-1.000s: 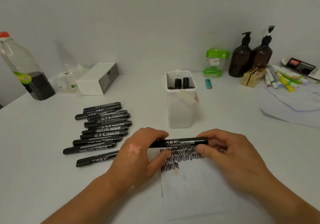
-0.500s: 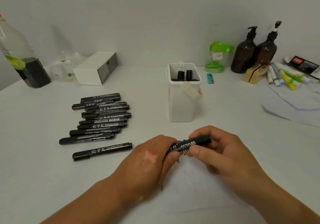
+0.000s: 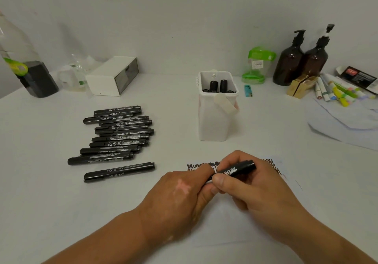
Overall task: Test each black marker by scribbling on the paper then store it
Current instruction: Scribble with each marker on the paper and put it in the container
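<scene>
Low in the frame's centre, your right hand [image 3: 251, 190] pinches the black marker [image 3: 235, 170] between thumb and curled fingers, tilted over the paper [image 3: 229, 223]. Your left hand [image 3: 184, 190], knuckles up, grips its lower end, fingers curled around it.

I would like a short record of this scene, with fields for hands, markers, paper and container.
held marker: tilted, over the paper
left hand: grips its left end
right hand: pinches its barrel
paper: black scribbles along far edge
loose markers: lying left of the container
container: upright, stored markers inside
</scene>
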